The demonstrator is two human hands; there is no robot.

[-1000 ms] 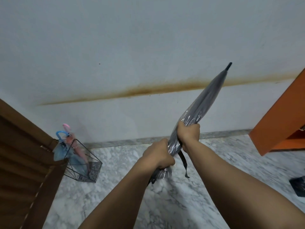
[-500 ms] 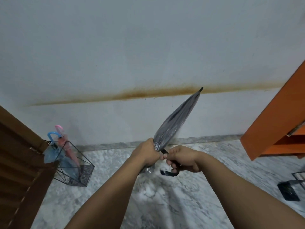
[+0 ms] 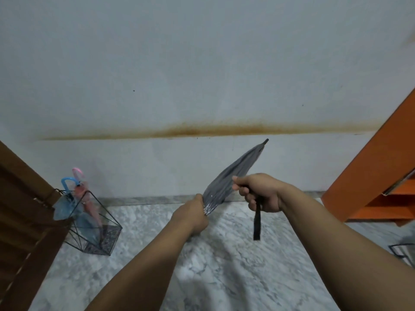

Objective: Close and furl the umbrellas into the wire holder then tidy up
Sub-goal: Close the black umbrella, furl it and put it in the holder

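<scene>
A closed grey umbrella (image 3: 235,171) points up and to the right in front of me, its black tip near the wall stain. My left hand (image 3: 193,215) grips its lower end. My right hand (image 3: 258,191) holds the umbrella's black strap (image 3: 257,223), pulled out to the right, with the strap's loose end hanging down from the fist. At the left on the floor stands the black wire holder (image 3: 105,221) with a blue umbrella (image 3: 67,203) and a pink umbrella (image 3: 86,198) furled inside, handles up.
A brown louvred door (image 3: 24,221) stands at the left, touching the holder. An orange cabinet (image 3: 381,176) fills the right side. A dark wire object (image 3: 402,252) lies at the right edge on the marble floor (image 3: 224,265). The stained wall is straight ahead.
My right hand has left the canopy, caught the strap and drawn it out to the right. The umbrella has lowered and tilted flatter.
</scene>
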